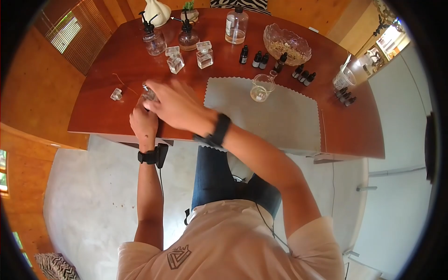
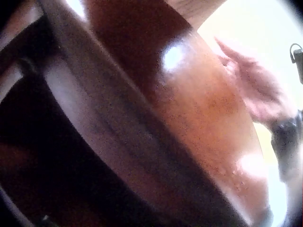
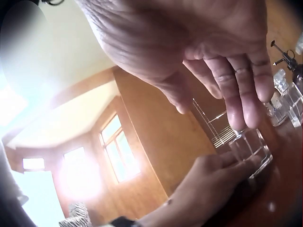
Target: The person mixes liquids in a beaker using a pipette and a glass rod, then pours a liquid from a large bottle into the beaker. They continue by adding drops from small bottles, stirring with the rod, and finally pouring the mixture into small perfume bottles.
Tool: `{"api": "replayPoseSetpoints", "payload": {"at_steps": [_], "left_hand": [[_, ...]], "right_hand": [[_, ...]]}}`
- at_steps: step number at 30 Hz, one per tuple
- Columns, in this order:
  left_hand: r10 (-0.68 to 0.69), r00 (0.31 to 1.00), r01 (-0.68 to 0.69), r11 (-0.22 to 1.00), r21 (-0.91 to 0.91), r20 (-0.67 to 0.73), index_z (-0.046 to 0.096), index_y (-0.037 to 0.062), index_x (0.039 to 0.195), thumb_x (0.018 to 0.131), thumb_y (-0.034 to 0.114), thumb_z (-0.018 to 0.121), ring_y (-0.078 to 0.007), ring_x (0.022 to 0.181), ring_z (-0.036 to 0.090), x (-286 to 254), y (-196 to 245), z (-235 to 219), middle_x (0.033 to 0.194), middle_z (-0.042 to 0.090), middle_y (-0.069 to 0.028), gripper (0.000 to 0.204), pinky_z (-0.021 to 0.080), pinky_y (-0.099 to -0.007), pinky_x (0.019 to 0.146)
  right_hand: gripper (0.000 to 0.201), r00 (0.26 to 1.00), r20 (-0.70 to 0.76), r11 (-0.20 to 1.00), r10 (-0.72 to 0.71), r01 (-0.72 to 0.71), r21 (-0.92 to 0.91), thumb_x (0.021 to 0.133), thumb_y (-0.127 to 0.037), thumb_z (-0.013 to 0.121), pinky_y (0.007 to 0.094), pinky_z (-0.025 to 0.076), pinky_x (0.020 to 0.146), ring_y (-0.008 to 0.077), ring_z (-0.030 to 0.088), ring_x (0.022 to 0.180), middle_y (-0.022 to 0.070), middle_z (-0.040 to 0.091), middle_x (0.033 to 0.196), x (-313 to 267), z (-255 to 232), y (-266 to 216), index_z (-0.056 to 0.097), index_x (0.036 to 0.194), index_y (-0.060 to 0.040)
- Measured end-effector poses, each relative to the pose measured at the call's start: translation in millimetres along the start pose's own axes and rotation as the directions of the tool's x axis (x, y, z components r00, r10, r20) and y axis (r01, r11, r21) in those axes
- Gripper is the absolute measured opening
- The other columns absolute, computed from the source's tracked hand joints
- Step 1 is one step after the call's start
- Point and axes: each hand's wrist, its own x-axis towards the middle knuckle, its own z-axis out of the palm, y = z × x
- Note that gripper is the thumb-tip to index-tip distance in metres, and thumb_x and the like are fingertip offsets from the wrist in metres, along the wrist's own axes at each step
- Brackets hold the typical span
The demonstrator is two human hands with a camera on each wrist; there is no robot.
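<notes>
Near the table's left front, my left hand (image 1: 143,123) holds a small square glass bottle (image 1: 150,95) low down. In the right wrist view, the fingers of the left hand (image 3: 203,189) lie around the side of the bottle (image 3: 258,146). Over it reaches my right hand (image 1: 179,105); the right wrist view shows this right hand (image 3: 184,38) with extended fingers, two fingertips at the bottle's top and the thumb apart. A clear glass cap (image 1: 116,94) lies left of the bottle. The left wrist view has the right hand (image 2: 258,87) beyond the table edge (image 2: 142,104), with the bottle hidden.
Two square bottles with caps (image 1: 175,60) (image 1: 204,55) stand behind the hands. Farther back are pump bottles (image 1: 189,38) and a large bottle (image 1: 235,29). A beaker (image 1: 261,88) stands on a grey mat (image 1: 289,116), near dark dropper bottles (image 1: 244,55) and a glass bowl (image 1: 287,46).
</notes>
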Motion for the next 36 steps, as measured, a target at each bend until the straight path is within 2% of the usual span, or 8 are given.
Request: {"api": "replayPoseSetpoints", "payload": {"at_steps": [3,8,14,21,22,25,30,36], "left_hand": [[-0.07,0.995,0.068,0.997,0.039,0.07,0.069,0.008,0.114,0.092,0.037,0.069,-0.0452,0.085,0.068,3,13,-9,0.086,0.071,-0.0216,0.037,0.053,-0.0491,0.073],[0.004,0.999,-0.002,0.998,-0.059,0.042,0.07,0.0076,0.117,0.091,0.034,0.072,-0.0386,0.096,0.07,-1,13,-8,0.102,0.075,-0.018,0.038,0.054,-0.0402,0.083],[-0.009,1.0,0.003,0.967,-0.254,-0.024,0.053,0.002,0.145,0.09,0.021,0.075,-0.0295,0.134,0.056,0,13,-11,0.139,0.063,-0.0181,0.062,0.044,-0.0361,0.108],[0.06,0.911,-0.227,0.9,-0.372,-0.409,0.065,0.0019,0.13,0.093,0.009,0.069,-0.0247,0.115,0.066,-55,65,-9,0.137,0.064,-0.0136,0.038,0.048,-0.0342,0.102],[-0.058,0.957,-0.115,0.822,-0.557,-0.283,0.068,0.0025,0.126,0.092,0.007,0.069,-0.0226,0.105,0.069,-69,85,-4,0.124,0.071,-0.0131,0.034,0.052,-0.0334,0.095],[0.291,0.951,-0.31,0.907,-0.286,-0.107,0.068,0.0046,0.126,0.09,0.005,0.069,-0.0213,0.099,0.071,-78,107,10,0.113,0.074,-0.0129,0.036,0.055,-0.0336,0.089],[0.334,0.857,-0.147,0.888,-0.436,0.391,0.066,0.0068,0.131,0.088,0.005,0.071,-0.0223,0.094,0.074,-73,152,35,0.111,0.075,-0.0128,0.044,0.056,-0.034,0.088],[0.37,0.792,-0.033,0.82,-0.572,0.486,0.039,0.0106,0.154,0.082,0.005,0.077,-0.0265,0.122,0.062,-44,188,62,0.138,0.062,-0.017,0.082,0.047,-0.0377,0.105]], "right_hand": [[0.03,0.995,0.093,0.984,0.02,-0.036,0.175,0.094,-0.018,0.068,0.039,0.049,0.058,0.0283,0.065,0.063,0.0161,0.066,0.074,-62,-29,-2,0.064,0.118,0.0002],[0.021,0.984,-0.096,0.949,0.147,-0.113,0.294,0.094,-0.011,0.069,0.0279,0.052,0.066,0.0114,0.063,0.068,0.0076,0.069,0.079,-166,-74,36,0.069,0.111,0.0009],[0.016,0.794,-0.346,0.839,0.5,-0.346,0.419,0.093,-0.008,0.068,0.0261,0.052,0.068,0.0106,0.064,0.072,0.0031,0.067,0.081,-258,-142,79,0.071,0.107,0.0005],[0.014,0.799,-0.404,0.864,0.445,-0.264,0.43,0.094,-0.009,0.069,0.0244,0.049,0.066,0.0091,0.061,0.072,0.0024,0.065,0.08,-286,-144,101,0.07,0.104,0.001],[0.014,0.804,-0.416,0.879,0.424,-0.257,0.401,0.094,-0.009,0.069,0.0247,0.049,0.066,0.009,0.061,0.071,0.0027,0.064,0.079,-285,-142,101,0.07,0.104,0.001],[0.014,0.814,-0.417,0.897,0.405,-0.265,0.355,0.092,-0.008,0.07,0.0269,0.048,0.066,0.0119,0.06,0.07,0.0059,0.064,0.08,-286,-140,103,0.07,0.104,0.0002],[0.013,0.839,-0.419,0.93,0.348,-0.252,0.269,0.091,-0.006,0.07,0.0304,0.049,0.066,0.0173,0.06,0.072,0.0092,0.066,0.083,-285,-143,95,0.07,0.103,-0.0018],[0.011,0.864,-0.38,0.926,0.332,-0.221,0.306,0.092,-0.009,0.07,0.0303,0.047,0.064,0.0169,0.058,0.07,0.0084,0.065,0.079,-288,-150,99,0.071,0.101,-0.003]]}}
